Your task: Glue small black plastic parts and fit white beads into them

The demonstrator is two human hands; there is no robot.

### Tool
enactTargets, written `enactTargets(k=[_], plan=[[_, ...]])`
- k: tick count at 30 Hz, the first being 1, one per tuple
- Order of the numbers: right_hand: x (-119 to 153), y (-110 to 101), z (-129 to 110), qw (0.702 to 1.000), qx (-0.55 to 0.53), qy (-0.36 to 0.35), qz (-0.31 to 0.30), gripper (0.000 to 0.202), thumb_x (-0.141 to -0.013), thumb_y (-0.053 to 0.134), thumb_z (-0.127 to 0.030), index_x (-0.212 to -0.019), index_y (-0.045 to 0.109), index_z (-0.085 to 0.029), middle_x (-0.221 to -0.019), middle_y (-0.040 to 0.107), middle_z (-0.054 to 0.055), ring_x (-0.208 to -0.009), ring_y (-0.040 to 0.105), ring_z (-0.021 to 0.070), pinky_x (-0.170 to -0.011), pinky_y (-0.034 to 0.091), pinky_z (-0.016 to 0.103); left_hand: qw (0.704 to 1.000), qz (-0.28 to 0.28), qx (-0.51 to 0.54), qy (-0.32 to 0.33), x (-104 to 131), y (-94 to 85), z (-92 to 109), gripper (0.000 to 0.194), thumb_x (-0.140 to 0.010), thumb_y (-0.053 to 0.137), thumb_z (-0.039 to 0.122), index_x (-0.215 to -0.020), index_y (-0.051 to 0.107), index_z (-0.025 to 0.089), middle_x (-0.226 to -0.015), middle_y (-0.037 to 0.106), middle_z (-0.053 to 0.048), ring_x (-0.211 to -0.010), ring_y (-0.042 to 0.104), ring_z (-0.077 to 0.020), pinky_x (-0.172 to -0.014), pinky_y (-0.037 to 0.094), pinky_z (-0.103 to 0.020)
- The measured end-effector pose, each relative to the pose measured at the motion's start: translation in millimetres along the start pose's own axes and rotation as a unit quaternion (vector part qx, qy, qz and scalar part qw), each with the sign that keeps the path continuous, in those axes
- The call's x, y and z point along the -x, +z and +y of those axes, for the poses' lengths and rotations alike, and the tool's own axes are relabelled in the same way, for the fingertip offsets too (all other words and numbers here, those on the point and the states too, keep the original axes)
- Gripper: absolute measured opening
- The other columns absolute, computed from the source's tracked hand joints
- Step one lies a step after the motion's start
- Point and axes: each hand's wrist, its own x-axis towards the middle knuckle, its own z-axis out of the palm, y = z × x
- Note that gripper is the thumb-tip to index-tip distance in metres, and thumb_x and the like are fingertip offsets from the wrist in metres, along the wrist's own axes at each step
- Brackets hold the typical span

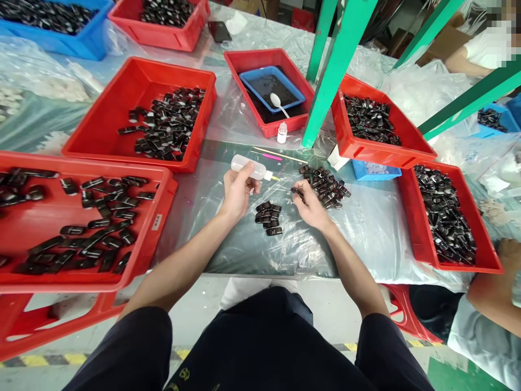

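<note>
My left hand [239,191] is closed round a translucent squeeze bottle [249,166], which lies nearly level with its thin yellowish nozzle pointing right. Between the fingers of my right hand [310,206] is a small glossy black part [298,192], partly hidden by them. The nozzle tip is a short way left of that part, apart from it. Beyond my right hand lies a loose pile of like black parts [328,187]. Between my wrists, a smaller group of black parts [269,218] sits in rough rows on the plastic-covered table [244,250].
Red bins of black parts stand left [166,190] and right [484,255]. A red tray [266,130] holds a blue tray and white spoon [275,100]. Nearby are a small white bottle [282,133], a pink stick [272,156] and a green post [325,87]. Other people are at right.
</note>
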Motion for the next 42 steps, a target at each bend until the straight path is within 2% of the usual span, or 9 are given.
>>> enactTargets(k=[4, 7, 13, 26, 37, 42], plan=[[-2.4, 6.2, 5.5, 0.99, -0.129, -0.044, -0.018, 0.038, -0.104, 0.058, -0.062, -0.109, 0.047, -0.026, -0.087, 0.056, -0.003, -0.067, 0.048, 0.0119, -0.065, 0.044, 0.027, 1.0, -0.016, -0.02, 0.002, -0.2, -2.0, -2.2, 0.045, -0.073, 0.085, 0.059, -0.071, 0.065, 0.018, -0.055, 0.059, 0.001, -0.044, 0.051, -0.0097, -0.041, 0.037, -0.023], [-3.1, 6.2, 3.8, 0.983, -0.172, -0.049, -0.043, 0.049, -0.101, 0.06, -0.072, -0.11, 0.047, -0.026, -0.09, 0.062, -0.002, -0.067, 0.05, 0.0105, -0.066, 0.047, 0.026, 0.999, -0.022, -0.031, 0.016, -0.7, -3.1, -4.4, 0.051, -0.071, 0.087, 0.065, -0.071, 0.067, 0.019, -0.056, 0.059, 0.001, -0.044, 0.051, -0.0102, -0.041, 0.037, -0.024], [-0.8, 5.3, -3.7, 0.978, -0.189, -0.057, -0.07, 0.048, -0.101, 0.063, -0.069, -0.11, 0.05, -0.024, -0.092, 0.066, 0.001, -0.068, 0.052, 0.0098, -0.068, 0.05, 0.026, 0.997, -0.044, -0.051, 0.026, -0.5, -4.5, -7.7, 0.055, -0.07, 0.088, 0.07, -0.072, 0.068, 0.019, -0.053, 0.056, 0.002, -0.043, 0.051, -0.0106, -0.041, 0.037, -0.024], [-1.0, 5.6, -2.4, 0.977, -0.194, -0.063, -0.059, 0.047, -0.101, 0.064, -0.069, -0.109, 0.05, -0.024, -0.091, 0.066, 0.0, -0.065, 0.052, 0.0095, -0.066, 0.049, 0.027, 0.997, -0.036, -0.063, 0.034, 0.6, -3.1, -5.4, 0.055, -0.069, 0.088, 0.07, -0.073, 0.07, 0.018, -0.056, 0.059, 0.0, -0.043, 0.05, -0.0096, -0.042, 0.037, -0.025], [-0.3, 7.2, 1.1, 0.987, -0.15, -0.051, -0.034, 0.054, -0.098, 0.064, -0.075, -0.111, 0.057, -0.023, -0.085, 0.064, 0.0, -0.066, 0.052, 0.0124, -0.061, 0.044, 0.028, 0.992, -0.055, -0.104, 0.056, 0.1, -6.1, -8.5, 0.06, -0.067, 0.088, 0.075, -0.071, 0.068, 0.018, -0.055, 0.06, 0.002, -0.042, 0.049, -0.0086, -0.043, 0.037, -0.024], [0.3, 5.8, -3.1, 0.984, -0.169, -0.051, -0.04, 0.053, -0.097, 0.066, -0.073, -0.111, 0.057, -0.023, -0.082, 0.063, -0.001, -0.065, 0.051, 0.0121, -0.061, 0.044, 0.028, 0.992, -0.064, -0.095, 0.054, 0.1, -7.0, -9.6, 0.059, -0.069, 0.087, 0.074, -0.071, 0.068, 0.018, -0.055, 0.059, 0.001, -0.042, 0.049, -0.0089, -0.042, 0.035, -0.024]])
